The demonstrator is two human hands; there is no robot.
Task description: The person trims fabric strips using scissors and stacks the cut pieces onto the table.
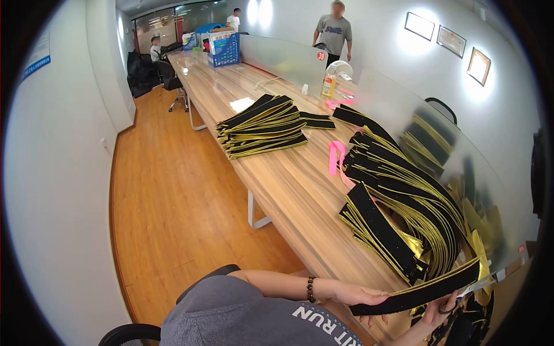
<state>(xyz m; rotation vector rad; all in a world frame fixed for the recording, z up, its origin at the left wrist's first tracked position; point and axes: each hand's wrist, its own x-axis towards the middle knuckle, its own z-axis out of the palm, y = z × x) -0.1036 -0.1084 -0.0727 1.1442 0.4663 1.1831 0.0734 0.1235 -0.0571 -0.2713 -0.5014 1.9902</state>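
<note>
My left hand (360, 295), with a beaded bracelet at its wrist, is closed on the left end of a black strip with yellow edges (424, 293). At the strip's other end, my right hand (434, 316) is closed around the dark handle of a pair of scissors (478, 285). The blades point right, close by the strip's end; whether they touch it I cannot tell. Just beyond lies a short stack of similar strips (382, 233), beside a long curved bundle of strips (404, 179).
A fanned pile of strips (262, 128) lies further along the wooden table (277, 190). Pink ribbon (336, 157), a bottle (328, 85) and a blue file holder (224, 51) are also on it. A frosted divider (381, 98) runs along it. A person (334, 34) stands behind.
</note>
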